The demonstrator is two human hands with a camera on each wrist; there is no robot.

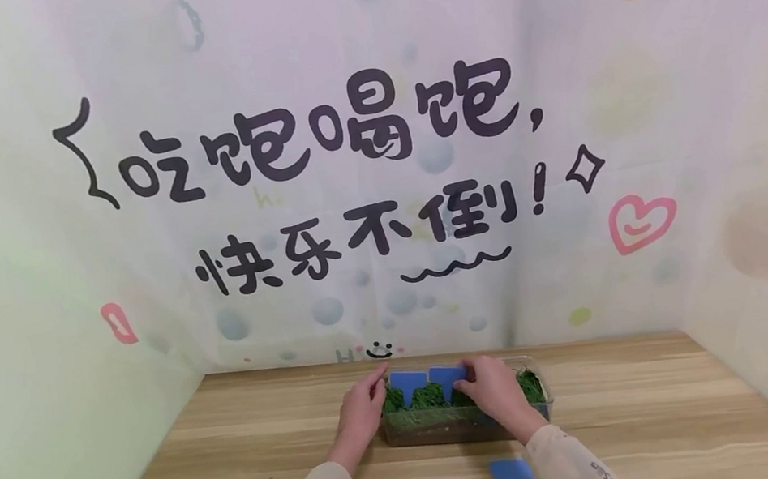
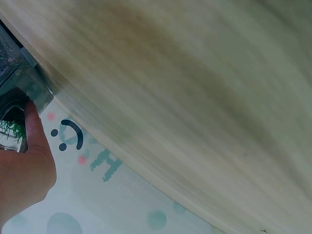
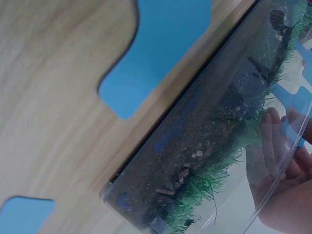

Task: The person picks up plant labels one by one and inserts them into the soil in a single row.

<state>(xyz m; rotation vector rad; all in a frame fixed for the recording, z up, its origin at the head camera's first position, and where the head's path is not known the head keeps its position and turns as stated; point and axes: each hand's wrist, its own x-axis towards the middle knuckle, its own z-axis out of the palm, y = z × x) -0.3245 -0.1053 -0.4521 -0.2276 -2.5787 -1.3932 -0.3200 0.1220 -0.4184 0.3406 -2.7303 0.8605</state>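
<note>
A clear plastic box [image 1: 440,431] holds dark soil topped with tufts of green artificial grass [image 1: 427,397]. Two blue T-shaped plant labels stand in it: a left label [image 1: 407,382] and a right label [image 1: 444,378]. My right hand [image 1: 497,391] pinches the right label at its edge; the right wrist view shows blue [image 3: 292,132] between the fingertips, seen through the clear wall. My left hand [image 1: 360,415] holds the box's left end, one finger [image 2: 36,129] lying along its corner in the left wrist view. The rest of that hand's fingers are hidden.
Another blue plant label [image 1: 511,470] lies on the wooden table [image 1: 252,454] in front of the box, partly beside the right sleeve. The right wrist view also shows a blue piece [image 3: 25,214] at its lower left. A printed curtain [image 1: 326,35] stands behind the table.
</note>
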